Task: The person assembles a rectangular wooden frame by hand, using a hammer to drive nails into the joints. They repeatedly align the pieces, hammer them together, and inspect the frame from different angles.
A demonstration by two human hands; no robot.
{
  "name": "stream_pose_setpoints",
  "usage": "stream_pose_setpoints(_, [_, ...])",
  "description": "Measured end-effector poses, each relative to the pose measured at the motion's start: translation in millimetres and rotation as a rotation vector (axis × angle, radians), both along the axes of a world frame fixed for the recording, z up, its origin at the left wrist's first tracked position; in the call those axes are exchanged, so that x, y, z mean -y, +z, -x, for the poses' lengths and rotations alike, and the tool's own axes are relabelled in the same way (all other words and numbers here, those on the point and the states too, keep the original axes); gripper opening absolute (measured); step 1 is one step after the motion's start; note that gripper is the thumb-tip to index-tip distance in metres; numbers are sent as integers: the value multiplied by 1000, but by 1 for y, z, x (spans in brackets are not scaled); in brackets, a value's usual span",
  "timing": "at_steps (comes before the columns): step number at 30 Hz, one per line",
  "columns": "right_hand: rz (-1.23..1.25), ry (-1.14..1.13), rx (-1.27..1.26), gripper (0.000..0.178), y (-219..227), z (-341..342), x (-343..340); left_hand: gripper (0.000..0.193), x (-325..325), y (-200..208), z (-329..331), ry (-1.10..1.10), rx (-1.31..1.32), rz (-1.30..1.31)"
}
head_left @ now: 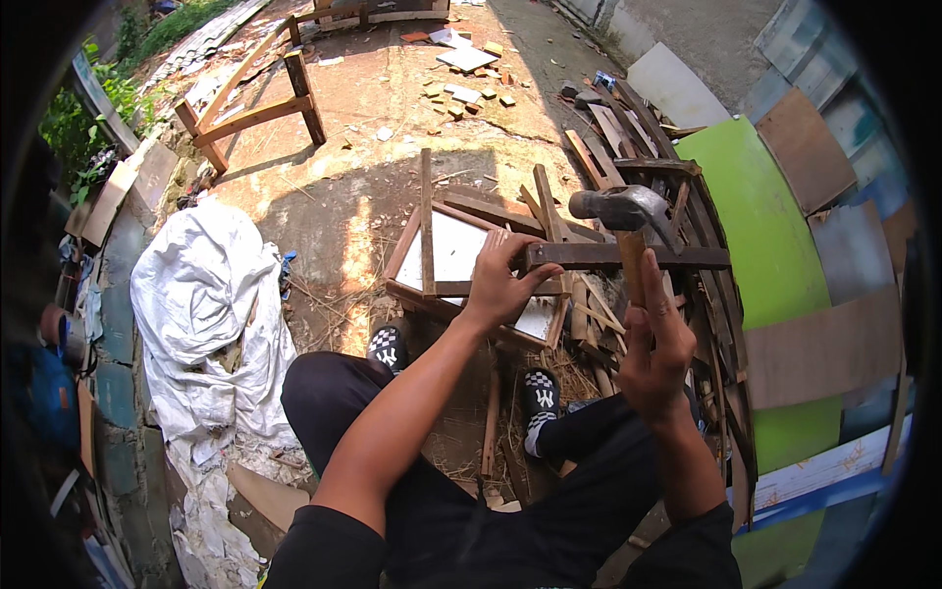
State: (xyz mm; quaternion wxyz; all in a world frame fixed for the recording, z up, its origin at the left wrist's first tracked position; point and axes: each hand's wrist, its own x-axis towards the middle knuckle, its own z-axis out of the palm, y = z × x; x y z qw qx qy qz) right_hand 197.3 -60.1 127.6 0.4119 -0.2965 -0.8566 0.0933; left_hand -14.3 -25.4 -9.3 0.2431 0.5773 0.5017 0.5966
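My right hand (655, 358) is wrapped round the wooden handle of a claw hammer (630, 270). The hammer's metal head is raised just above a dark wooden bar (692, 258), which runs sideways in front of me. At the bar's left end, my left hand (502, 275) grips it between thumb and fingers. Beneath and beyond that hand lies a wooden frame with a white panel (454, 250). Part of the panel is hidden by my hand and by other wooden strips.
Piled wooden strips (711, 329) lie on the right, beside a green board (775, 221). A crumpled white sheet (201, 304) lies left. Farther off stand a wooden frame with legs (257, 120) and scattered tile and brick pieces (463, 93). My feet are just below the white panel.
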Motion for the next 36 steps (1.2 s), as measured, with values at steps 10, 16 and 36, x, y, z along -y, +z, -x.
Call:
stream_pose_setpoints(10, [69, -31, 15, 69, -5, -4, 1, 39, 0, -3, -3, -14, 44, -35])
stream_pose_setpoints(16, [300, -15, 324, 67, -1, -2, 0, 39, 4, 4, -3, 21, -2, 6])
stream_pose_setpoints(36, [312, -9, 344, 70, -5, -3, -1, 45, 0, 0, -5, 19, 82, -47])
